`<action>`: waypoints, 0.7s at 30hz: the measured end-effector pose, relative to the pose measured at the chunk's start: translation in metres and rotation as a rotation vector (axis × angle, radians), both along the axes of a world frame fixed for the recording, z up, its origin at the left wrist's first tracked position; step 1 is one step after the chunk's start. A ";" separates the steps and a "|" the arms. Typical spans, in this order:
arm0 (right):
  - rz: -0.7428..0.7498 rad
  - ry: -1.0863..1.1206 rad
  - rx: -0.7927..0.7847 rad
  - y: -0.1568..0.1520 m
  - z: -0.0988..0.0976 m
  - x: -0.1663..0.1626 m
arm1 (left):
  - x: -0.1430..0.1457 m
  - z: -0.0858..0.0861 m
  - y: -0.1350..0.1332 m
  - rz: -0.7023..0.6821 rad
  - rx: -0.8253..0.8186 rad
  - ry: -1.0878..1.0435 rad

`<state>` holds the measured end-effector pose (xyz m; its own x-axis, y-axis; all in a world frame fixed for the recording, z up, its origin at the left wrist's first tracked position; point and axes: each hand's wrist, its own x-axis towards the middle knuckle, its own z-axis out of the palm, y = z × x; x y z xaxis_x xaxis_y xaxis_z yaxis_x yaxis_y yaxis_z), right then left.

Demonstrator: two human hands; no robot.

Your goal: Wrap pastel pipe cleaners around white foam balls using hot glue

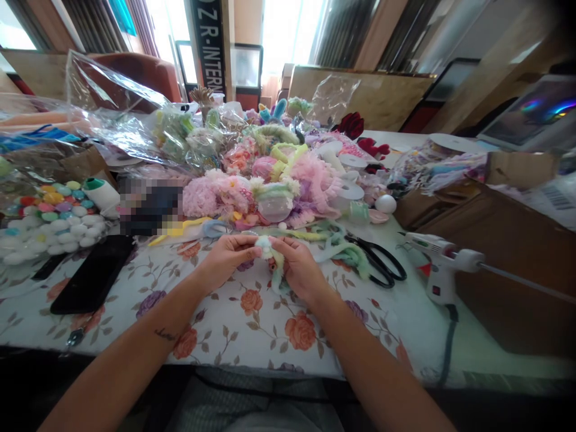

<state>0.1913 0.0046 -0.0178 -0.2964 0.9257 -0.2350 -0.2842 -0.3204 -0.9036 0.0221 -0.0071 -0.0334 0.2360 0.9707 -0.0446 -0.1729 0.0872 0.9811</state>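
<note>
Left hand [227,258] and right hand [300,270] both grasp a small pale fluffy piece [264,245] between fingertips, a soft greenish strip [278,275] hanging below it, over the flowered cloth [211,327] at the desk's [477,363] near middle. Clear plastic bags [121,114] at the back left cover peach and blue lengths [40,129]. White and coloured pompoms [56,225] are heaped nearer. At right stands a cardboard box [517,270], its contents hidden, with a glue gun [438,267] just beside it.
</note>
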 end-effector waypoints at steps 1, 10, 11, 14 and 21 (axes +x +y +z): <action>-0.002 -0.001 0.007 -0.001 0.000 -0.001 | 0.000 0.000 0.000 0.012 0.002 0.010; -0.007 0.020 0.012 0.001 -0.002 -0.001 | 0.000 0.003 -0.001 0.025 0.036 0.044; -0.005 0.017 0.010 0.002 -0.003 0.000 | 0.001 0.003 -0.001 0.013 0.032 0.026; -0.003 -0.005 0.051 0.002 -0.004 0.001 | 0.002 0.006 -0.001 0.009 0.034 -0.079; -0.035 -0.208 0.285 -0.003 0.000 0.002 | -0.001 0.007 -0.001 0.104 -0.024 -0.062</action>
